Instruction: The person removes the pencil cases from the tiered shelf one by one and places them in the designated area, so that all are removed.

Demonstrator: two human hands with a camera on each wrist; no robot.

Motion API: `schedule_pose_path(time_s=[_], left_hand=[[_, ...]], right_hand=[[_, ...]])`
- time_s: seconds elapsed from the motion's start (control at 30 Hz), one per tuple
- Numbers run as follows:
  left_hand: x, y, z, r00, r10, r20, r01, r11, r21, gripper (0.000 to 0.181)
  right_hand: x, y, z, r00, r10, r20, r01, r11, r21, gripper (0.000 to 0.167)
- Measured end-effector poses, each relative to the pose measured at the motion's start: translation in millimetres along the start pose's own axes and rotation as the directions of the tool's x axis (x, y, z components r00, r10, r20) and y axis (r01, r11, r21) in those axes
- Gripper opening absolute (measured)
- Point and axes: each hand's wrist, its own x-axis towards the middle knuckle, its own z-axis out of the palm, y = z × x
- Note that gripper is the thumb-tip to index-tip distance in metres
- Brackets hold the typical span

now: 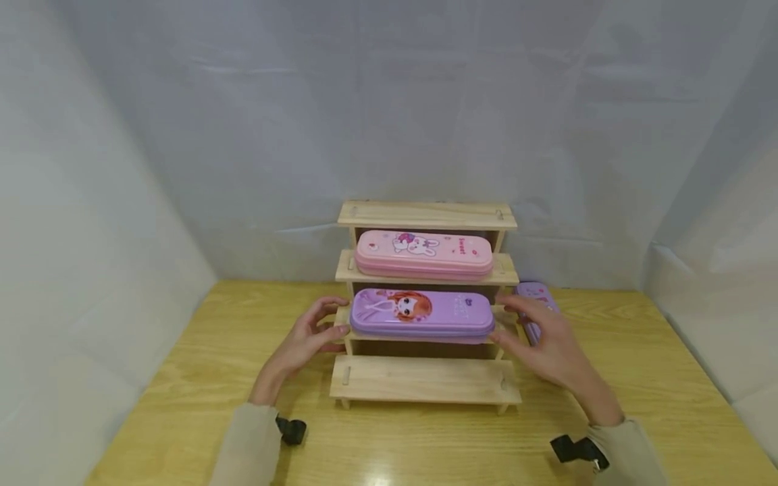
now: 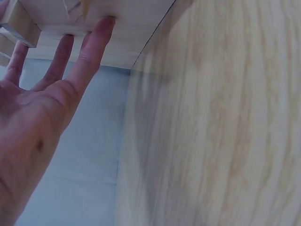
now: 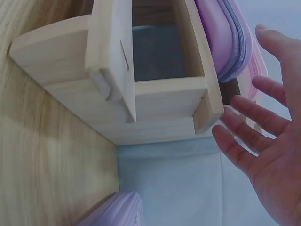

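Two hands flank the stand [image 1: 425, 379]: left hand [image 1: 302, 344] at 9 o'clock, fingers spread, tips apparently on the wood; right hand [image 1: 550, 345] at 3, fingers spread too, though I can't tell whether it touches anything. Between them, a purple case [image 1: 450, 314] lies on the second step up. A spare case [image 1: 536, 290] sits behind the right fingers, a pink case [image 1: 425, 256] at 12. They seem to be squaring the purple one; next calls for light, even pressure.
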Motion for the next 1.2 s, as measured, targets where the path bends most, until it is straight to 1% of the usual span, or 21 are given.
schedule_pose_path(time_s=[0.13, 0.2, 0.3, 0.47, 0.67, 0.77, 0.83, 1.07, 1.13, 1.2], left_hand=[[1.0, 0.6, -0.1, 1.000, 0.006, 0.010, -0.006, 1.000, 0.004, 0.053], [1.6, 0.9, 0.0, 1.000, 0.010, 0.010, -0.010, 1.000, 0.007, 0.053], [2.4, 1.2, 0.2, 1.000, 0.018, 0.011, -0.018, 1.000, 0.011, 0.053], [3.8, -0.3, 0.5, 0.999, 0.032, 0.009, -0.032, 0.999, 0.022, 0.052], [5.7, -5.9, 0.3, 0.998, 0.058, 0.001, -0.058, 0.998, 0.040, 0.050], [6.7, -8.2, -0.3, 0.998, 0.069, -0.001, -0.068, 0.997, 0.047, 0.049], [6.9, -8.1, 0.0, 0.998, 0.062, -0.007, -0.062, 0.997, 0.049, 0.048], [5.0, -6.4, 1.6, 0.999, 0.048, -0.013, -0.047, 0.998, 0.049, 0.048], [4.8, -5.9, 1.7, 0.999, 0.047, -0.015, -0.046, 0.998, 0.051, 0.048], [4.8, -5.4, 1.6, 0.999, 0.046, -0.018, -0.044, 0.998, 0.054, 0.048]], right_hand=[[4.7, -2.7, 2.4, 0.999, 0.027, 0.025, -0.026, 0.999, -0.037, 0.063], [7.3, -3.9, 3.0, 0.999, 0.033, 0.039, -0.031, 0.999, -0.040, 0.064], [10.3, -5.7, 4.0, 0.996, 0.054, 0.070, -0.052, 0.998, -0.034, 0.064], [13.2, -7.0, 7.8, 0.985, 0.104, 0.139, -0.104, 0.995, -0.012, 0.066], [16.3, -6.7, 13.6, 0.975, 0.151, 0.162, -0.153, 0.988, 0.003, 0.066], [17.1, -7.2, 15.0, 0.966, 0.196, 0.170, -0.202, 0.979, 0.022, 0.067], [16.9, -7.1, 15.2, 0.961, 0.220, 0.170, -0.229, 0.973, 0.036, 0.067], [12.1, -6.0, 11.4, 0.930, 0.310, 0.199, -0.333, 0.938, 0.095, 0.071], [9.5, -4.7, 8.1, 0.931, 0.302, 0.207, -0.327, 0.940, 0.100, 0.074], [6.7, -3.1, 4.0, 0.938, 0.278, 0.208, -0.301, 0.950, 0.088, 0.076]])
